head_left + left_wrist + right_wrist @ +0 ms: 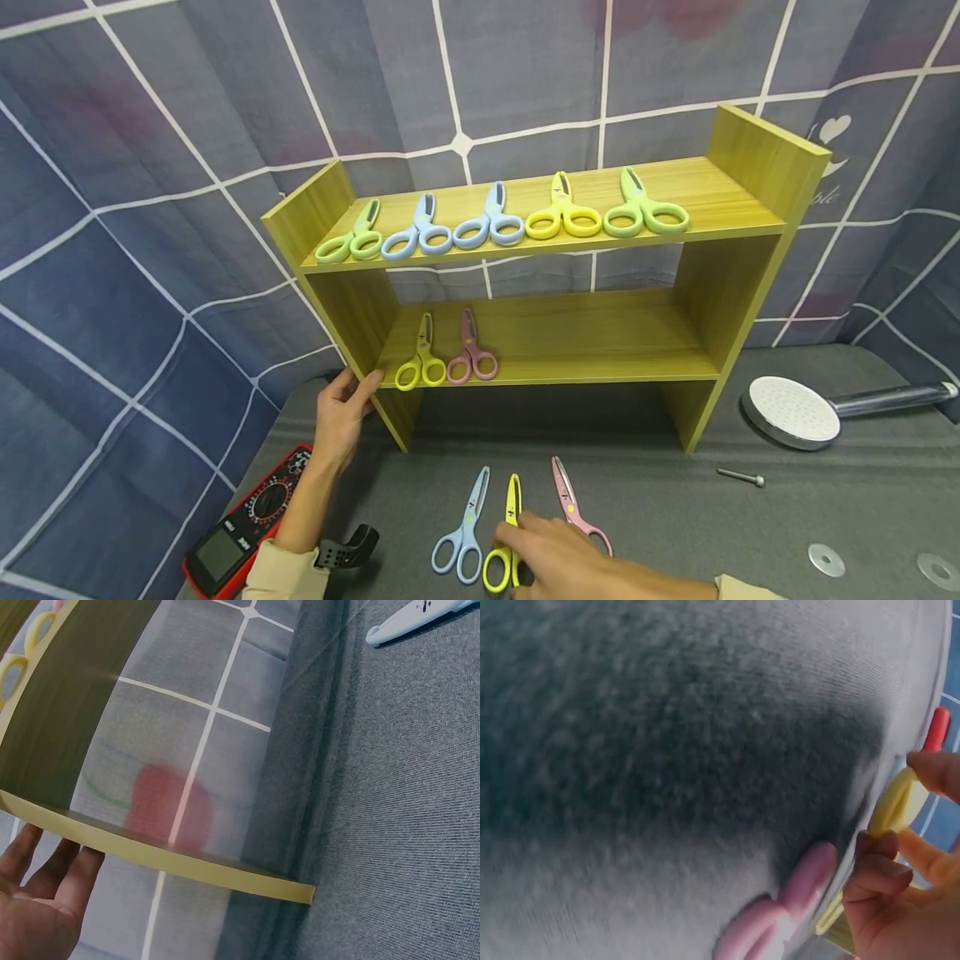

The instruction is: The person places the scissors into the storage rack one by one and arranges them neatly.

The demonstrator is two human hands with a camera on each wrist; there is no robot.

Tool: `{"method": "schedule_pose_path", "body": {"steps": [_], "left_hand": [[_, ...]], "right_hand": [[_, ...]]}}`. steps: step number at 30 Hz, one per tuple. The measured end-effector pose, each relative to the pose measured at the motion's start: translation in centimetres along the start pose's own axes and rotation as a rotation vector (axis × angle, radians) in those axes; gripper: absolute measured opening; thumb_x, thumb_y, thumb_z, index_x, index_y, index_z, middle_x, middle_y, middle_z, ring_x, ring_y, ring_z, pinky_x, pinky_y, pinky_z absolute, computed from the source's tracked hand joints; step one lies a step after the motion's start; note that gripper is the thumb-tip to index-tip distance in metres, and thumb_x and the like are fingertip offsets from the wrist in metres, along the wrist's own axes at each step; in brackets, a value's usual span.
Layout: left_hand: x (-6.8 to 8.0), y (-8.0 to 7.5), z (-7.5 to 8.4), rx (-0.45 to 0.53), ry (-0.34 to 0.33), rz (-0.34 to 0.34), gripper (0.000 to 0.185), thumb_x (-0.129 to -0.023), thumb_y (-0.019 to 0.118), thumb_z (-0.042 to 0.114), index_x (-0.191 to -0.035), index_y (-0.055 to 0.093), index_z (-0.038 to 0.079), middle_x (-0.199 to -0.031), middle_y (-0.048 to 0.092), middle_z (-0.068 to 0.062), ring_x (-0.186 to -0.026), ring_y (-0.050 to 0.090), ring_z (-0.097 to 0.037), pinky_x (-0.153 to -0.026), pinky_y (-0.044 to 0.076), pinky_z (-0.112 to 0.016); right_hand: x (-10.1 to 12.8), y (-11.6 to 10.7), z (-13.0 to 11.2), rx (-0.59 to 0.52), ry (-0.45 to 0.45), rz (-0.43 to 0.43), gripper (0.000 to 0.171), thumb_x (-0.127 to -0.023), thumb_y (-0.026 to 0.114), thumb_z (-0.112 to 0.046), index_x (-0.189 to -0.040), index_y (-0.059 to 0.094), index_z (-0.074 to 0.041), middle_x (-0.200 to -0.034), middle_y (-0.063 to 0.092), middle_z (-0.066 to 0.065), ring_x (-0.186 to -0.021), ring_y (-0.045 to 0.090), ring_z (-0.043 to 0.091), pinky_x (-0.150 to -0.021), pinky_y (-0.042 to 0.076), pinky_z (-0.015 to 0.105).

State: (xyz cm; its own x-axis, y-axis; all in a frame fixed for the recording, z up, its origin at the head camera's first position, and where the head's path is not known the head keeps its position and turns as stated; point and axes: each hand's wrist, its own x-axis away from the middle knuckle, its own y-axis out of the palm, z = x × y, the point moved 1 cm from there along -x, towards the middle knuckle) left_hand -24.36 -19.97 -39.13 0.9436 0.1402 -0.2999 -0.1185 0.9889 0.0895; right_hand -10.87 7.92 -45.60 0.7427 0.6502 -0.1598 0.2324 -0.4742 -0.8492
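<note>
My right hand [553, 557] pinches the handle of a pair of yellow scissors [513, 500] in front of the shelf; the wrist view shows thumb and fingers around the yellow loop [892, 802]. Blue scissors [468, 527] lie to its left on the grey cloth, pink scissors [567, 492] to its right. With my left hand [342, 412] I hold the left side panel of the wooden shelf [570, 382], near the lower board's front corner. On that board lie yellow scissors [423, 354] and dark pink scissors [470, 354]. Several green, blue and yellow scissors [561, 212] line the upper board.
A red multimeter [251, 521] lies left of my left forearm, beside a black band [352, 547] at the cuff. Toward the right are a shower head [795, 408], a bolt [740, 477] and two washers [826, 559]. Tiled-pattern curtain [525, 83] hangs behind the shelf.
</note>
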Motion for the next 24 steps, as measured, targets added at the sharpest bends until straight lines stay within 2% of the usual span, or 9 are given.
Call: {"method": "schedule_pose_path", "body": {"steps": [5,9,12,17,24], "left_hand": [[0.0,0.0,0.0,-0.004,0.005,0.001,0.026,-0.095,0.063,0.001,-0.120,0.065,-0.005,-0.096,0.071,0.002,-0.085,0.065,-0.010,-0.071,0.056,-0.027],[0.0,0.1,0.0,-0.006,0.007,-0.003,0.027,-0.095,0.063,0.001,-0.121,0.064,-0.007,-0.095,0.071,0.001,-0.084,0.065,-0.010,-0.070,0.056,-0.028],[0.1,0.0,-0.1,-0.011,0.009,-0.006,0.028,-0.095,0.064,0.001,-0.122,0.063,-0.008,-0.095,0.071,0.001,-0.084,0.065,-0.011,-0.070,0.056,-0.028],[0.0,0.0,-0.1,-0.009,0.013,-0.007,0.026,-0.096,0.063,0.001,-0.121,0.064,-0.006,-0.095,0.071,0.001,-0.084,0.065,-0.011,-0.070,0.056,-0.028],[0.0,-0.1,-0.1,-0.001,0.016,-0.018,0.026,-0.096,0.062,0.001,-0.122,0.064,-0.005,-0.096,0.070,0.001,-0.084,0.066,-0.010,-0.070,0.056,-0.027]], "right_hand": [[0.0,-2.0,-0.8,-0.009,-0.115,0.197,0.045,-0.071,0.081,-0.019,-0.111,0.062,-0.024,-0.088,0.048,-0.013,-0.066,0.039,-0.003,-0.053,0.033,0.015],[0.0,-3.8,-1.8,-0.033,-0.225,0.360,0.050,-0.072,0.080,-0.015,-0.119,0.062,-0.018,-0.093,0.048,-0.009,-0.067,0.040,-0.003,-0.055,0.032,0.010],[0.0,-5.0,-2.5,-0.049,-0.255,0.463,0.053,-0.072,0.080,-0.012,-0.122,0.061,-0.016,-0.096,0.049,-0.007,-0.071,0.043,-0.001,-0.057,0.034,0.009],[-0.3,-7.2,-2.4,-0.071,-0.238,0.590,0.052,-0.075,0.079,-0.009,-0.124,0.062,-0.015,-0.098,0.050,-0.008,-0.070,0.043,0.000,-0.058,0.036,0.011],[-1.0,-9.3,-1.3,-0.048,-0.154,0.657,0.041,-0.077,0.078,-0.010,-0.117,0.069,-0.012,-0.095,0.056,-0.011,-0.064,0.042,-0.003,-0.055,0.037,0.011]]}}
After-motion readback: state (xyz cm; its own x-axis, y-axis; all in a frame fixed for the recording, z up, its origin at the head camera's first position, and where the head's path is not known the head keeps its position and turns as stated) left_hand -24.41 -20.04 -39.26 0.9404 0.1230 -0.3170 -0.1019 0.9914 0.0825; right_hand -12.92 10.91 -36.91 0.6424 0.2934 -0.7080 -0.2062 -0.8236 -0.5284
